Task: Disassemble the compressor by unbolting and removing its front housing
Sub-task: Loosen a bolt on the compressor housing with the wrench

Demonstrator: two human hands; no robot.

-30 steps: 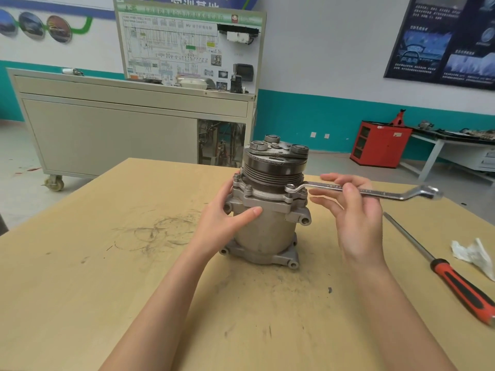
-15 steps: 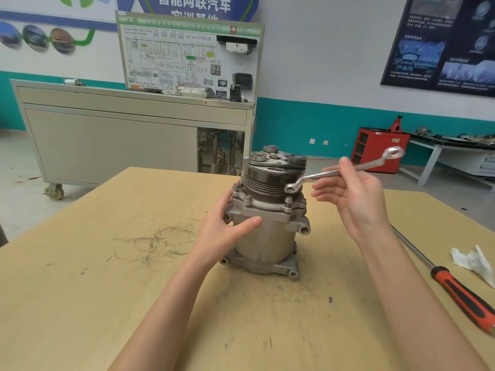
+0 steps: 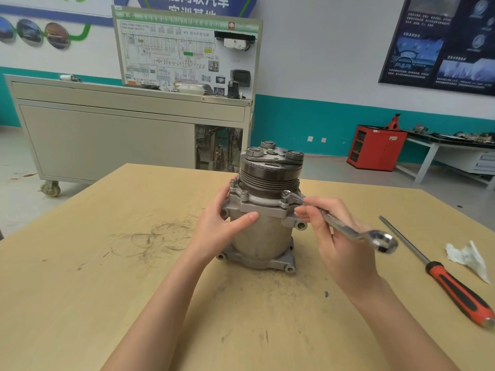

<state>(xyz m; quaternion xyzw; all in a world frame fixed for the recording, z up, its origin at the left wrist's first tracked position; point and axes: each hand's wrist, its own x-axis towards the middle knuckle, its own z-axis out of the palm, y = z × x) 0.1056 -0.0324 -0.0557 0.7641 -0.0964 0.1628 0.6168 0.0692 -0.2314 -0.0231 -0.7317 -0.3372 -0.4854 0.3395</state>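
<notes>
A grey metal compressor [image 3: 261, 236] stands upright in the middle of the wooden table [image 3: 80, 277], its dark grooved pulley [image 3: 269, 175] on top. The front housing flange [image 3: 261, 203] carries bolts around its rim. My left hand [image 3: 218, 226] grips the compressor body from the left, thumb across the front. My right hand [image 3: 336, 236] holds a silver ring wrench [image 3: 348, 231]. The wrench's far end sits on a bolt [image 3: 287, 194] at the flange's right front, and its handle slopes down toward me and to the right.
A screwdriver with a red and black handle [image 3: 455, 287] lies on the table at the right, next to a crumpled white rag [image 3: 467, 257]. Behind the table stand a beige wheeled cabinet [image 3: 107, 140] with a wiring board and a red cabinet [image 3: 375, 147].
My right hand lifted the wrench off, swung its handle up and away, then brought it down again. The wrench end now sits on the bolt with the handle pointing toward me. My left hand stayed put.
</notes>
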